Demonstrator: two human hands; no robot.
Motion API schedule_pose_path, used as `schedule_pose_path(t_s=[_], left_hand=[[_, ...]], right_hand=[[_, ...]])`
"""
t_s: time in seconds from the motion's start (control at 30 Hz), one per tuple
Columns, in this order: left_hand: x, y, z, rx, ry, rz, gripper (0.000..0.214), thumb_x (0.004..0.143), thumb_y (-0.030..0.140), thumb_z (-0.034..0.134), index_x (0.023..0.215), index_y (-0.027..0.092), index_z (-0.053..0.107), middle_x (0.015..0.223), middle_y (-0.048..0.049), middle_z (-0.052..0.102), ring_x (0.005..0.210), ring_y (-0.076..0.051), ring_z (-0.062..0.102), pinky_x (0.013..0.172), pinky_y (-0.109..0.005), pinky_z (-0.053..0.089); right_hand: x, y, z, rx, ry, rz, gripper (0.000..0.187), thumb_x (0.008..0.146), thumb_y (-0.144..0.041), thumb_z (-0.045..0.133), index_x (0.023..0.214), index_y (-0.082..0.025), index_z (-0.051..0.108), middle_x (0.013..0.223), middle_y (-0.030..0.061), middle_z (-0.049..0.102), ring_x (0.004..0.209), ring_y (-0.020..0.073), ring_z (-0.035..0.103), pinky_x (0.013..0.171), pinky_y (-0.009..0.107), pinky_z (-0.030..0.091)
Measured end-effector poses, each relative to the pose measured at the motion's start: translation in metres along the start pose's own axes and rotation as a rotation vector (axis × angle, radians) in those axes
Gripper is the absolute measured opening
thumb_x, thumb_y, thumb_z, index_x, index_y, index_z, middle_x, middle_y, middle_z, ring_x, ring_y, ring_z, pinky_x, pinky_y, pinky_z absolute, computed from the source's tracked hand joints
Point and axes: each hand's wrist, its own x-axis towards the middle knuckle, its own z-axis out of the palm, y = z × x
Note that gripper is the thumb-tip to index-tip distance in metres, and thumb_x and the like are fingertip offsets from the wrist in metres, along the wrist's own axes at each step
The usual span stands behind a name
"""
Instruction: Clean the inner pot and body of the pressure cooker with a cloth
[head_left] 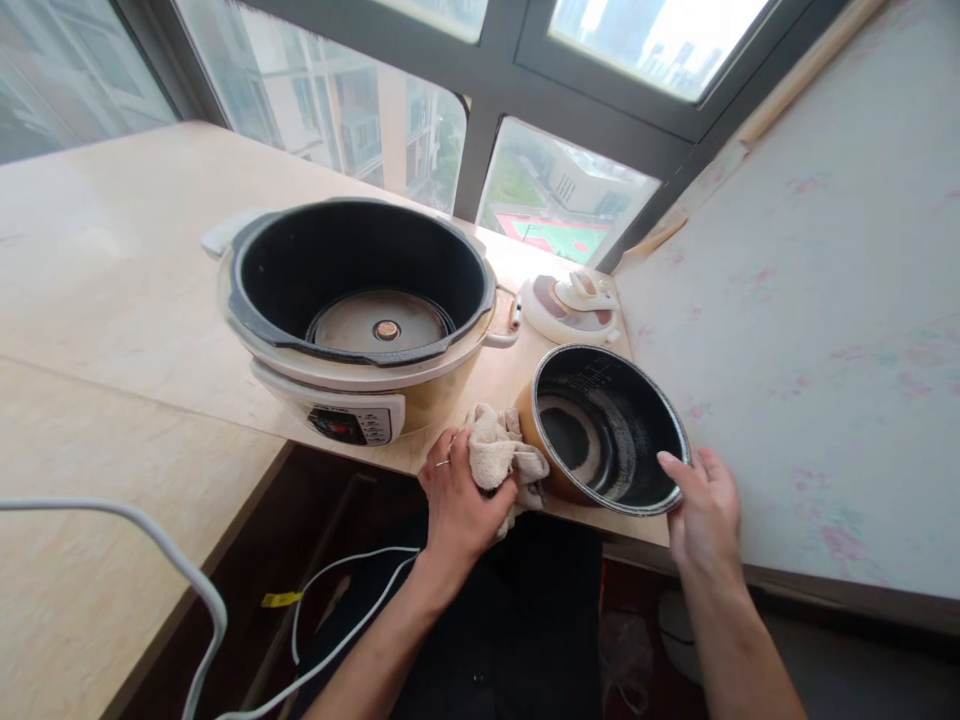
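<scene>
My left hand (463, 500) is closed around a crumpled beige cloth (493, 450), just left of a dark inner pot (622, 430). My right hand (705, 505) grips that pot by its right rim, thumb over the edge and fingers behind the outer wall. The pot leans with its mouth turned up toward me; its black inside has pale worn rings and its outside is golden. To the left stands the pressure cooker body (442, 375), lidless, with its dark interior and round heating plate (360, 322) showing. Its control panel (356, 420) faces me.
A white and brown cooker lid (570, 305) lies on the counter (120, 270) behind the pot, near the window. A flowered wall (810, 330) closes the right side. White cable (172, 560) loops at lower left, below and over the counter's edge.
</scene>
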Motion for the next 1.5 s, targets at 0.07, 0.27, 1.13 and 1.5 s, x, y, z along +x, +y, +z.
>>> schedule_pose_path(t_s=[0.07, 0.27, 1.13, 1.5], left_hand=[[0.001, 0.002, -0.001, -0.063, -0.031, -0.010, 0.060, 0.081, 0.034, 0.070, 0.134, 0.017, 0.049, 0.132, -0.0183, 0.059, 0.125, -0.036, 0.058, 0.104, -0.055, 0.047], [0.013, 0.013, -0.002, -0.290, -0.107, 0.018, 0.061, 0.080, 0.021, 0.065, 0.139, 0.018, 0.047, 0.137, -0.0151, 0.059, 0.130, -0.030, 0.058, 0.111, -0.047, 0.046], [0.071, 0.016, 0.023, -0.545, -0.149, 0.204, 0.050, 0.073, 0.012, 0.060, 0.122, 0.020, 0.061, 0.132, -0.0102, 0.064, 0.128, -0.026, 0.059, 0.115, -0.042, 0.044], [0.090, 0.010, 0.035, -0.523, -0.212, -0.016, 0.032, 0.078, 0.017, 0.060, 0.110, 0.021, 0.064, 0.111, -0.0073, 0.069, 0.104, -0.024, 0.065, 0.098, -0.038, 0.050]], right_hand=[[-0.008, 0.004, 0.003, -0.061, -0.059, -0.036, 0.062, 0.063, -0.033, 0.086, 0.118, -0.021, 0.061, 0.123, 0.0081, 0.067, 0.117, 0.0268, 0.064, 0.108, 0.043, 0.049], [0.000, 0.008, 0.005, -0.119, -0.109, -0.082, 0.062, 0.053, -0.013, 0.063, 0.114, -0.022, 0.067, 0.092, -0.0009, 0.067, 0.081, 0.0171, 0.061, 0.072, 0.027, 0.052], [0.091, -0.020, -0.008, -0.223, -0.390, 0.142, 0.080, 0.044, -0.011, 0.067, 0.122, -0.029, 0.070, 0.110, -0.0008, 0.076, 0.093, 0.0262, 0.069, 0.062, 0.028, 0.053], [0.128, -0.025, 0.009, -0.283, -0.542, 0.234, 0.084, 0.044, -0.011, 0.065, 0.126, -0.027, 0.068, 0.094, -0.0015, 0.078, 0.078, 0.0257, 0.070, 0.064, 0.033, 0.051]])
